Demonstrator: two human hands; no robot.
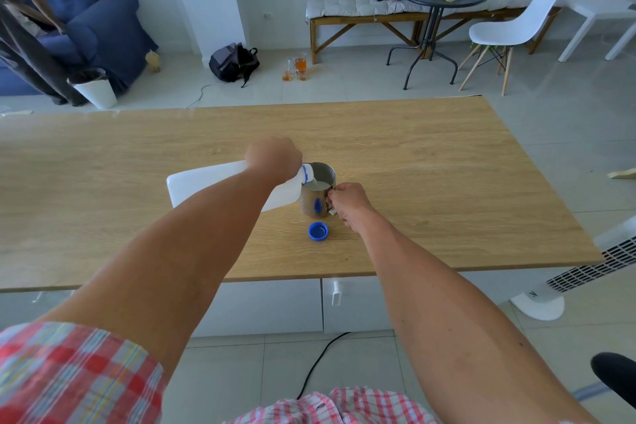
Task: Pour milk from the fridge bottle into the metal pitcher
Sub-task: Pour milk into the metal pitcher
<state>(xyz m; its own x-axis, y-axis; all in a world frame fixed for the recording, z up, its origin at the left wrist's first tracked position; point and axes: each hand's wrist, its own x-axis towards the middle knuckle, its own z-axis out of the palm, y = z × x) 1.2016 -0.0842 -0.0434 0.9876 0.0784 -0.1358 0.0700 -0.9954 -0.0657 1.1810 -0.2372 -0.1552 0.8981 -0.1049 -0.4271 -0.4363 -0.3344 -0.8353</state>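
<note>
Short sleeves and bare forearms, that's what we've got in front of us.

We see a checked shirt (79, 375) in red, pink and white with thin blue and yellow lines, its short sleeve ending above the elbow, the same check across the front at the bottom edge. Both forearms run bare to the left hand (273, 157) and right hand (349, 205): no watch, no rings showing.

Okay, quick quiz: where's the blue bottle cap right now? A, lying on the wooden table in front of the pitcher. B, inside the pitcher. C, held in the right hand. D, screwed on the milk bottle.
A: the blue cap lies open side up on the wooden table, just on the near side of the metal pitcher, with neither hand touching it.
</note>
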